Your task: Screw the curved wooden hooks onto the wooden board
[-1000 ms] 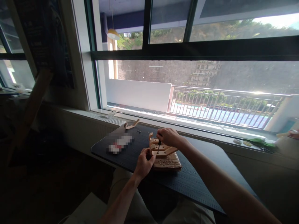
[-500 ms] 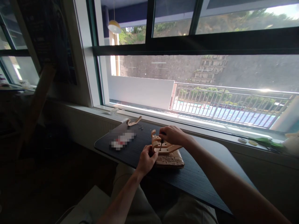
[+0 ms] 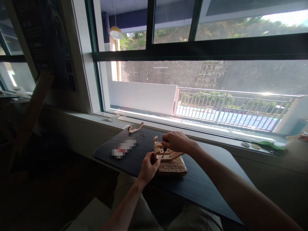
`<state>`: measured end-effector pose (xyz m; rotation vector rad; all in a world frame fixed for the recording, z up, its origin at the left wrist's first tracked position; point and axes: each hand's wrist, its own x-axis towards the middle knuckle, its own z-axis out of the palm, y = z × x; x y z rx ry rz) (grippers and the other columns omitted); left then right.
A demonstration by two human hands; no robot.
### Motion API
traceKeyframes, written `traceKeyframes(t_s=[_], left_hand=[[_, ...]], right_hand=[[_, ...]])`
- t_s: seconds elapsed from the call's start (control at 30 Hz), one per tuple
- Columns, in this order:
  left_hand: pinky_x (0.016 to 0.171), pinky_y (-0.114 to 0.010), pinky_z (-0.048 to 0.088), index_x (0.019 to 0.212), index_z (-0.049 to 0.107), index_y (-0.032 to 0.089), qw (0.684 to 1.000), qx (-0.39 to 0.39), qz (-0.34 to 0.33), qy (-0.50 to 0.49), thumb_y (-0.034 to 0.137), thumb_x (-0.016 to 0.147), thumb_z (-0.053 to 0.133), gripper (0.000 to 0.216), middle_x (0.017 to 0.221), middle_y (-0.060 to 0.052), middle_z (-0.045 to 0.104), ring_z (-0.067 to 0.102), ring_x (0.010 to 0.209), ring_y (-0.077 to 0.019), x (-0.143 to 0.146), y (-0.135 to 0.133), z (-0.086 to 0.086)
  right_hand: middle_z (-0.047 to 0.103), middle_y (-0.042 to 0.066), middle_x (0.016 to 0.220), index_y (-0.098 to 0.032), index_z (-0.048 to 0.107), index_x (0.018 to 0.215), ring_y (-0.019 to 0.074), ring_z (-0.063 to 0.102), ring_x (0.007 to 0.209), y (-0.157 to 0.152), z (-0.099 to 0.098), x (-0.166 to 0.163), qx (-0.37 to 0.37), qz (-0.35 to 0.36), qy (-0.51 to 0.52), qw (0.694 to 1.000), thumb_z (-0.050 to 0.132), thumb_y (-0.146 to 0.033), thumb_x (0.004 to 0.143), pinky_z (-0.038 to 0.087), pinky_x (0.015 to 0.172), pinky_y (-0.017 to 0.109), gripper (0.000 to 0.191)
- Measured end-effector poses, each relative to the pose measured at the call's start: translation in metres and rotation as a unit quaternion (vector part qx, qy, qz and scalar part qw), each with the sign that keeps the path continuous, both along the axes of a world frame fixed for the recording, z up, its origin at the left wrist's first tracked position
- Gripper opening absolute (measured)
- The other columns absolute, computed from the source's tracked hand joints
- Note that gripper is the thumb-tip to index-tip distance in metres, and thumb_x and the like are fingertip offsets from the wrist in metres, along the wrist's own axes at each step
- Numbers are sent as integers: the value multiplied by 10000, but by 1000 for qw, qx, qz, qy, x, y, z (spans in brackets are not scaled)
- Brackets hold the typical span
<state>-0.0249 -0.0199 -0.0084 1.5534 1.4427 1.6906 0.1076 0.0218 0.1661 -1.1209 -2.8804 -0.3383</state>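
Observation:
A stack of light wooden hook pieces [image 3: 166, 153] lies on a carved wooden board [image 3: 173, 168] on the dark table [image 3: 204, 186]. My right hand [image 3: 175, 141] hovers over the stack, fingers pinched round a small dark screwdriver [image 3: 164, 150] that stands upright on the wood. My left hand [image 3: 147, 168] is curled against the stack's near left edge and steadies it.
One loose wooden hook [image 3: 135, 128] and a few small dark screws [image 3: 143, 135] lie near the table's far edge. A blurred white and red pack [image 3: 123, 148] sits at the left. The window sill [image 3: 260, 146] at the right carries green and small round items.
Both hands stay on the wooden stack. The right hand's fingers have shifted slightly on the screwdriver. The view itself wobbled up and back.

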Motion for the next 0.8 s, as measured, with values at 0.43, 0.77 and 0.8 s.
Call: traceKeyframes(t_s=[0.43, 0.77, 0.8], left_hand=[[738, -282, 455, 923, 606, 159, 1000, 4, 14, 5, 265, 739, 569, 215, 874, -41, 575, 560, 779, -153, 1, 1, -2], [751, -287, 453, 912, 612, 164, 1000, 6, 6, -1, 274, 737, 571, 211, 872, -40, 582, 562, 792, -158, 1, 0, 2], [741, -281, 453, 906, 613, 165, 1000, 5, 8, 4, 272, 739, 569, 203, 867, -37, 579, 560, 781, -153, 1, -1, 2]], right_hand=[[669, 79, 882, -208, 628, 884, 195, 614, 814, 8, -18, -8, 35, -35, 15, 999, 316, -417, 897, 366, 644, 263, 376], [672, 24, 882, -263, 633, 981, 149, 591, 758, 0, 2, -1, -35, 18, 26, 999, 432, -449, 838, 336, 595, 227, 309], [672, 23, 877, -262, 639, 969, 145, 588, 757, 0, 1, -1, -37, 26, 24, 999, 420, -431, 846, 335, 597, 225, 303]])
